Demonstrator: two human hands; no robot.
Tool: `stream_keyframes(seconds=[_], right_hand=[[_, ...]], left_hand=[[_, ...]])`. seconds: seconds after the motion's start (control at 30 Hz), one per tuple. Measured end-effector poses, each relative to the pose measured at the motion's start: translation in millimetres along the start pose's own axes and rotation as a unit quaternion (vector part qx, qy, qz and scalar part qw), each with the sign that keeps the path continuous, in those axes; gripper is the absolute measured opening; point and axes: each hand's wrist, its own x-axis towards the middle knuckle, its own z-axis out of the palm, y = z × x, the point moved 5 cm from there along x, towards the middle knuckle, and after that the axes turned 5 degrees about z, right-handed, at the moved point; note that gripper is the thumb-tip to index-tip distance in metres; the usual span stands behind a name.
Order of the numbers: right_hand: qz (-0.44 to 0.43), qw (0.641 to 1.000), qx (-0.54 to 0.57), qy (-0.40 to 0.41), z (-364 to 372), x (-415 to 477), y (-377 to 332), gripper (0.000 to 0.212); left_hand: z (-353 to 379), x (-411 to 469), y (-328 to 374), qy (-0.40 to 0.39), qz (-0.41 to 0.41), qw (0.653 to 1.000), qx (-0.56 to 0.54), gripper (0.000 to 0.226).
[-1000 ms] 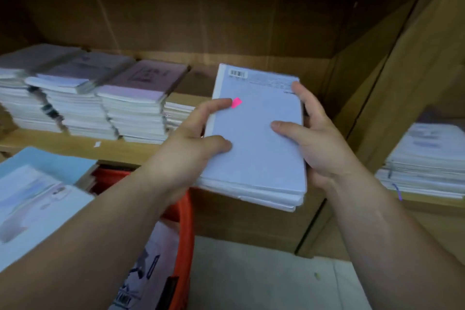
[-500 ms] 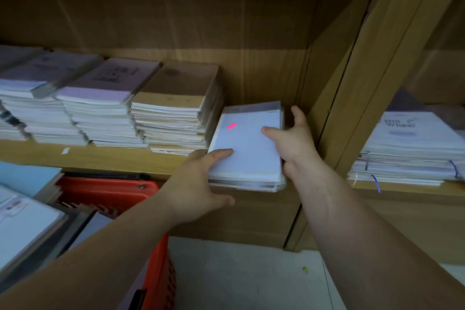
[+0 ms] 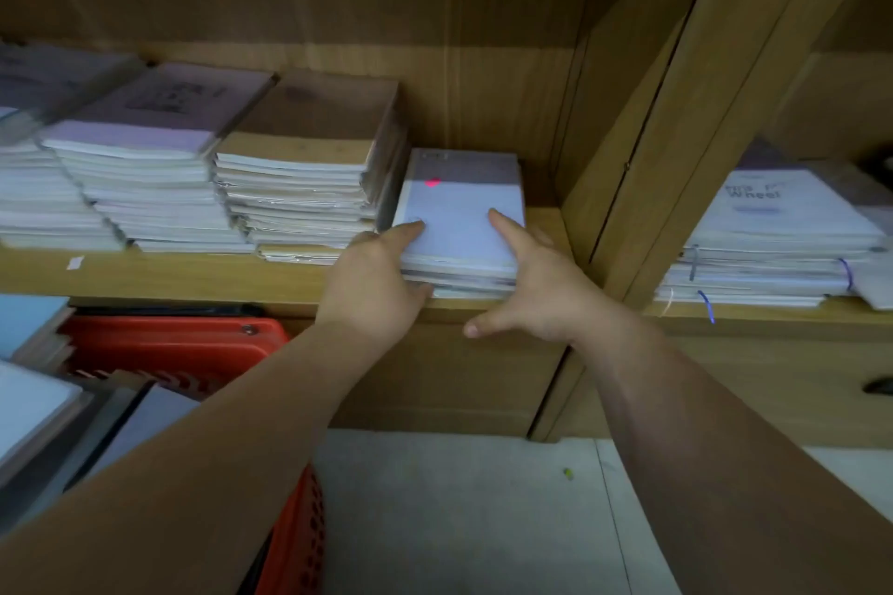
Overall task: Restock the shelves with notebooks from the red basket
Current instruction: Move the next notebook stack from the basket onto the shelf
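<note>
A small stack of pale blue notebooks [image 3: 461, 222] with a pink sticker lies flat on the wooden shelf [image 3: 193, 275], at the right end of the row, beside the brown-covered stack [image 3: 309, 169]. My left hand [image 3: 374, 280] holds the stack's near left corner, thumb on top. My right hand [image 3: 541, 285] presses its near right corner, index finger on the cover. The red basket [image 3: 179, 353] stands at lower left under my left arm, with more notebooks [image 3: 38, 406] in it.
Purple-covered stacks [image 3: 145, 150] fill the shelf to the left. A wooden divider post [image 3: 676, 111] stands just right of the blue stack. Beyond it, another shelf bay holds white notebooks [image 3: 773, 237]. Light floor tiles [image 3: 459, 512] lie below.
Both hands carried the blue stack forward and down from mid-air onto the shelf, then pushed it further in beside the brown stack. The hands slid back to its near edge.
</note>
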Motion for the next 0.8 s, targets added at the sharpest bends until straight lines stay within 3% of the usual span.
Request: stream_keyframes(seconds=[0.07,0.17,0.37,0.5,0.67,0.73,0.8], right_hand=[[-0.015,0.998,-0.041,0.056,-1,-2,2,0.122],[-0.022,0.995,0.001,0.098,-9,7,6,0.102],[-0.033,0.987,0.058,0.144,-9,31,5,0.083],[-0.032,0.979,0.076,0.186,-3,38,2,0.073],[-0.014,0.984,0.054,0.169,-1,36,-4,0.077],[0.020,0.989,-0.017,0.142,2,36,-14,0.091],[0.019,0.979,-0.114,0.167,-2,30,-39,0.105]], left_hand=[[2,-5,-2,0.006,0.014,1.000,0.000,0.080],[-2,-5,-7,0.015,0.021,0.999,0.032,0.075],[-1,24,2,-0.013,0.077,0.955,0.286,0.056],[2,35,-7,-0.016,0.037,0.957,0.288,0.040],[0,32,-4,-0.021,0.041,0.962,0.269,0.044],[-11,20,1,-0.033,0.051,0.965,0.257,0.054],[-31,3,3,-0.029,0.062,0.966,0.250,0.058]])
